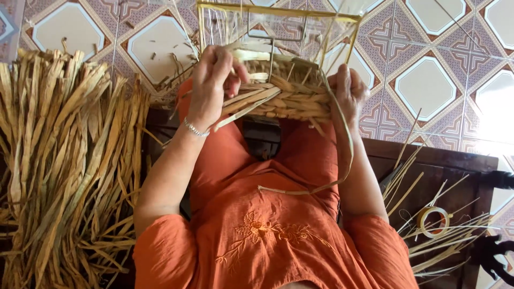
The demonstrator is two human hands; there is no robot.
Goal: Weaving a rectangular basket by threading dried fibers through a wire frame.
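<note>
- Left hand (211, 85) at 11 o'clock, pinching a straw strip (251, 101).
- Right hand (348, 88) at 1 o'clock, gripping basket (289, 93) edge.
- Lower rows woven; upper wire frame (278, 16) bare, probably most weaving left.

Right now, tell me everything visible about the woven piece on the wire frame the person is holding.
The woven piece is a band of thick, flat, tan dried-grass strands, plaited in rows across the lower part of a yellow wire frame. Thin upright strands run through it up to the frame's top bar. It rests on the person's orange-clad knees. The left hand grips its left end, fingers curled over the top; the right hand holds its right end. One loose strand trails down in a loop.
</note>
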